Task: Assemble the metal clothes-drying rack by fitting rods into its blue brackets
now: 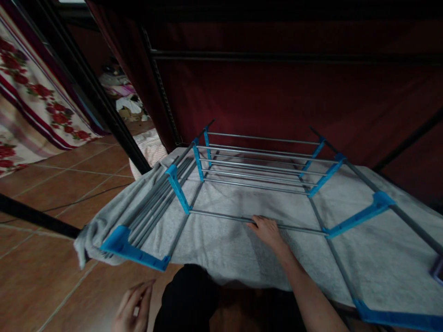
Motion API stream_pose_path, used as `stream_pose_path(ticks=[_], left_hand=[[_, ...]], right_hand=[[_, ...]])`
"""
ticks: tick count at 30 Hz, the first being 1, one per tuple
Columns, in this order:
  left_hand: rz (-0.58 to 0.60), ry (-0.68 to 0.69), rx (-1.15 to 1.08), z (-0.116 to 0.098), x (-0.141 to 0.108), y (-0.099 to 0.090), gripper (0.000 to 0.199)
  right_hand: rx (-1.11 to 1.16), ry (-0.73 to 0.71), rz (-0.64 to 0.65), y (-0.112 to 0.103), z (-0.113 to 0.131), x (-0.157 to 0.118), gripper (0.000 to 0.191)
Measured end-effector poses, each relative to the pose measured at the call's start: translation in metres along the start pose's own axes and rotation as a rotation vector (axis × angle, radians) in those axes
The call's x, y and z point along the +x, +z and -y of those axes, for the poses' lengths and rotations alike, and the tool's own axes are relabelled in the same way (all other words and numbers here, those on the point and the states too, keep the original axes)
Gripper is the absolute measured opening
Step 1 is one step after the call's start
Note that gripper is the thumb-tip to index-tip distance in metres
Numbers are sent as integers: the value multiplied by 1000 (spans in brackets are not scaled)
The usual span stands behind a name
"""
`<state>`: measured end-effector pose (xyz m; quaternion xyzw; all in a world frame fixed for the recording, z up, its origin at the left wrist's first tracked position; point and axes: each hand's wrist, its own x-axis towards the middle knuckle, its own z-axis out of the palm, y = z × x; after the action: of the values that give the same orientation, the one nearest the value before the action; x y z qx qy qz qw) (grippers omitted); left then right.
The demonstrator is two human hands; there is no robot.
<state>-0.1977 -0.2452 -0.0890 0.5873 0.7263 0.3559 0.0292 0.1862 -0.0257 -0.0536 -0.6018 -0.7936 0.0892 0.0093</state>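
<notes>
My right hand (266, 230) is closed around a grey metal rod (221, 216) that runs between two blue plastic brackets. This rod belongs to a frame of grey tubes and blue brackets, like a shoe rack or shelf, lying on a grey cloth. Low at the left, my left hand (134, 306) hangs beside my knee, away from the frame. Its fingers are loosely bent and a little apart, with nothing visible in them. A blue bracket (134, 251) at the near left of the frame is closest to it.
Several loose grey tubes (155, 198) lie at the left of the cloth-covered surface (235, 258). Black posts (114, 129) and a dark red curtain (270, 97) stand around it. A floral cloth (38, 97) hangs at left over the tiled floor (65, 189). A dark object (438, 271) lies far right.
</notes>
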Motion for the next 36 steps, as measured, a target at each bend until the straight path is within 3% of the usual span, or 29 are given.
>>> stream_pose_path(ticks=[2,6,11,15,22,29,36], left_hand=[[-58,-95,52,-2,15,-4,27],[-87,-67,219,8,55,-14,33],[71,88,394,28,109,-5,40],[173,116,588,31,135,9,47],[284,7,740,24,161,18,46],[384,-182,593,33,182,26,43],[246,-121,566,38,173,28,39]], right_hand=[[-2,1,0,1,-1,0,38],[-8,-2,-2,4,-2,1,38],[1,-10,-3,4,-3,2,38],[8,-4,6,2,-2,2,39],[14,0,-14,1,-1,1,37],[51,14,11,3,-2,3,39],[69,32,3,5,-1,3,38]])
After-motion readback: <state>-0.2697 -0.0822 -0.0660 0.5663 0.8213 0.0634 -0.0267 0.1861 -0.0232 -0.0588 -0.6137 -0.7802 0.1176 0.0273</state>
